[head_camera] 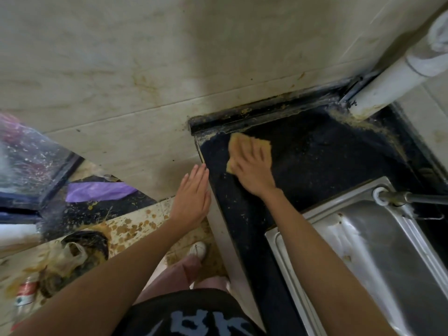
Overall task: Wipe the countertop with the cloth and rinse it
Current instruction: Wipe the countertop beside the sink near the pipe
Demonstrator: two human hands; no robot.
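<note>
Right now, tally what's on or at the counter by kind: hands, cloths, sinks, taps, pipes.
Hands: 2, left hand flat by the countertop edge, right hand pressing the cloth
Cloths: 1, yellow cloth on the countertop
Sinks: 1, steel sink
Taps: 1, tap at the sink's far rim
Pipes: 1, white pipe in the corner
Total: 6

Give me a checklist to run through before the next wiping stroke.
1. Cloth flat under right hand: ok.
2. Left hand off the wiping path, at the countertop edge: ok.
3. Countertop clean: not ok, crumbs by the pipe and along the back edge.
4. Cloth clean enough: cannot tell.
5. Sink free for rinsing: ok.
6. Tap running: cannot tell.
</note>
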